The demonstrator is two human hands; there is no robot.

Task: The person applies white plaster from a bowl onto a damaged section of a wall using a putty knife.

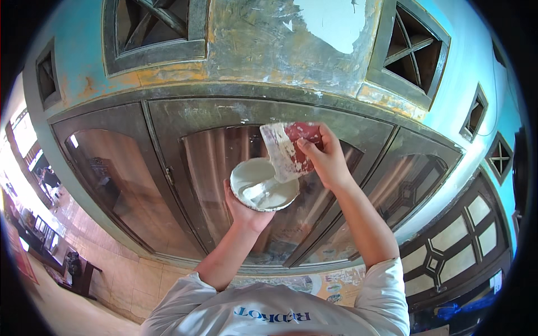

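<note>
My left hand (249, 217) is closed round the side and underside of a round bowl (280, 198) of white paste, with a paler, shiny shape in it that I cannot make out clearly. My right hand (325, 157) grips a wide, flat red scraper (298, 140), thumb on its face. The scraper is crusted with white paste along its left part and is held tilted above the bowl's right rim, its lower corner at or near the rim; I cannot tell whether they touch.
Dark framed glass doors (123, 185) with curtains stand before me, under a patchy, peeling wall (269, 45) with crossed-bar vents (409, 53). A dark paned door (459, 235) is at right. At left are a bright opening (25, 134), dark furniture (84, 280) and a tiled floor (129, 285).
</note>
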